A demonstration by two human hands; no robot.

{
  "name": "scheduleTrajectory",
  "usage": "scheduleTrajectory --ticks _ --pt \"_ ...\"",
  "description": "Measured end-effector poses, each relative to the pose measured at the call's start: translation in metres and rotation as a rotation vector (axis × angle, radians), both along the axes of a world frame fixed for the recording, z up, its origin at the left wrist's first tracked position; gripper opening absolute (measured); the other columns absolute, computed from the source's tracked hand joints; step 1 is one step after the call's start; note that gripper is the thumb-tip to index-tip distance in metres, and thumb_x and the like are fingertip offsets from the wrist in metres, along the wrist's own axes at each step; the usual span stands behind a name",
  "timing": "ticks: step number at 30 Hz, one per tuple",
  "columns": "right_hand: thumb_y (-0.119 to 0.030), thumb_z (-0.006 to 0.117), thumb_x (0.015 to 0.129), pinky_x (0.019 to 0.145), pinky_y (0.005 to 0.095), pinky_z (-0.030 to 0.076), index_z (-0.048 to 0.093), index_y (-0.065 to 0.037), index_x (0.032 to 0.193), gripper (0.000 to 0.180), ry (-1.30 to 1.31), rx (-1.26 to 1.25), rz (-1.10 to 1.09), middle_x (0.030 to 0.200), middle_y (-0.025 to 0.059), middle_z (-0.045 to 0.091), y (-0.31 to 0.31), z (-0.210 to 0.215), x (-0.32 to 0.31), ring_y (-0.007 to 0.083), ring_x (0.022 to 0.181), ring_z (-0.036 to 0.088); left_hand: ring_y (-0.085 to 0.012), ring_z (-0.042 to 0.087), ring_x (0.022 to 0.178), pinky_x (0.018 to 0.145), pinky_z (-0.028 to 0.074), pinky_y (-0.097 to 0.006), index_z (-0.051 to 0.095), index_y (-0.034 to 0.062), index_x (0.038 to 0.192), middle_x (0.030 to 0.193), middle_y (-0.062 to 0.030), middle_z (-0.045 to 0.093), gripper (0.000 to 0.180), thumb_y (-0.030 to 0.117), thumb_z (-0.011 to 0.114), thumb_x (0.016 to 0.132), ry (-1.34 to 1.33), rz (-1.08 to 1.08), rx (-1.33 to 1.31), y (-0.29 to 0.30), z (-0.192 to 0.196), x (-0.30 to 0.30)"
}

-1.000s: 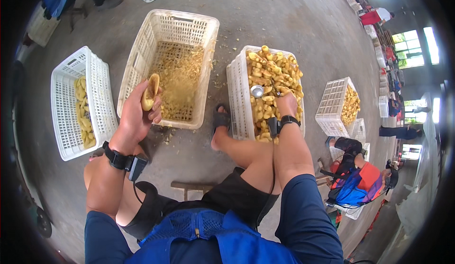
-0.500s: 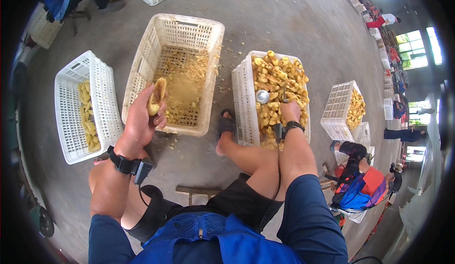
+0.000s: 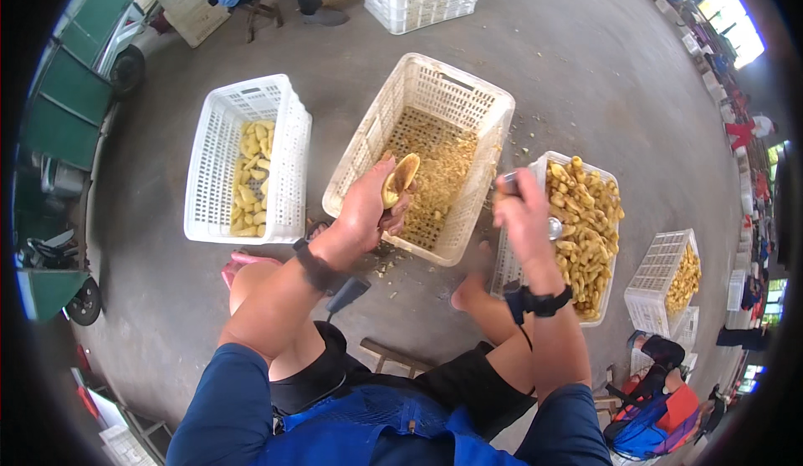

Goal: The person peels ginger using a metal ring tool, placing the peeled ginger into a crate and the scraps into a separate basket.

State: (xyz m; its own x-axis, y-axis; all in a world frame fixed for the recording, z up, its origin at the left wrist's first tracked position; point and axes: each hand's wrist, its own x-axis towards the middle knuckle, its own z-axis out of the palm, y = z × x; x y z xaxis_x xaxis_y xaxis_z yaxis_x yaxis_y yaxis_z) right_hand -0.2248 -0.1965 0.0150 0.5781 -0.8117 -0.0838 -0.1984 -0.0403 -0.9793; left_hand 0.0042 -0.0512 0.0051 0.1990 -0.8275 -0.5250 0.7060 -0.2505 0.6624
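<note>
The left hand (image 3: 361,212) is closed around a yellow fruit (image 3: 400,178), gripping its lower part; the hollowed upper end stands clear above the fingers. The fruit is held over the near rim of the middle crate (image 3: 493,106), which holds peelings. Its long axis runs upward and slightly right, toward the right hand (image 3: 523,215). The right hand is clenched on a metal spoon (image 3: 554,228), positioned over the left edge of the right crate (image 3: 544,163) of unpeeled fruit. The fruit lies left of the spoon, near but apart. The left crate (image 3: 288,106) holds peeled pieces.
</note>
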Motion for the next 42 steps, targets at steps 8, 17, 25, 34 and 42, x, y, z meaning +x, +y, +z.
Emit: scheduleTrajectory --ticks 8,17,25,34,42 --pt "-0.009 0.071 0.094 0.069 0.045 0.053 0.06 -0.001 0.109 0.02 0.079 -0.516 0.245 0.093 0.0203 0.064 0.067 0.014 0.055 0.0429 0.079 0.064 -0.0159 0.031 0.043 0.045 0.035 -0.033 0.052 0.0114 0.103 0.06 -0.005 0.046 0.037 0.044 0.037 0.111 0.004 0.188 -0.028 0.004 0.003 0.014" --pt "-0.011 0.069 0.094 0.073 0.0512 0.053 0.058 -0.002 0.114 0.025 0.175 -0.51 0.365 0.098 0.0226 0.065 0.076 0.005 0.076 0.0468 0.089 0.066 -0.017 0.036 0.045 0.045 0.036 -0.034 0.053 0.0108 0.088 0.06 -0.0042 0.046 0.035 0.036 0.038 0.108 0.079 0.269 -0.043 0.014 -0.009 0.033" --pt "-0.011 0.069 0.094 0.072 0.0511 0.052 0.061 0.0 0.112 0.022 0.164 -0.477 0.4 0.094 0.0243 0.066 0.07 -0.004 0.086 0.0476 0.086 0.066 -0.0125 0.032 0.045 0.046 0.032 -0.031 0.054 0.0109 0.098 0.064 -0.0029 0.048 0.028 0.033 0.041 0.108 -0.054 0.336 0.038 0.018 0.008 0.028" --pt "-0.012 0.071 0.094 0.071 0.0491 0.052 0.063 0.002 0.112 0.024 0.135 -0.439 0.424 0.092 0.026 0.067 0.066 -0.004 0.09 0.0473 0.085 0.066 -0.0118 0.036 0.045 0.043 0.031 -0.03 0.053 0.0119 0.104 0.068 -0.0043 0.052 0.025 0.033 0.041 0.11 -0.143 0.337 -0.004 0.022 0.008 0.03" --pt "-0.01 0.07 0.094 0.072 0.0486 0.053 0.064 0.001 0.116 0.025 0.123 -0.461 0.413 0.091 0.0262 0.067 0.06 -0.007 0.091 0.0471 0.086 0.066 -0.0104 0.032 0.044 0.042 0.03 -0.029 0.052 0.0117 0.104 0.066 -0.0023 0.047 0.024 0.033 0.042 0.11 -0.156 0.327 -0.013 0.023 0.003 0.029"
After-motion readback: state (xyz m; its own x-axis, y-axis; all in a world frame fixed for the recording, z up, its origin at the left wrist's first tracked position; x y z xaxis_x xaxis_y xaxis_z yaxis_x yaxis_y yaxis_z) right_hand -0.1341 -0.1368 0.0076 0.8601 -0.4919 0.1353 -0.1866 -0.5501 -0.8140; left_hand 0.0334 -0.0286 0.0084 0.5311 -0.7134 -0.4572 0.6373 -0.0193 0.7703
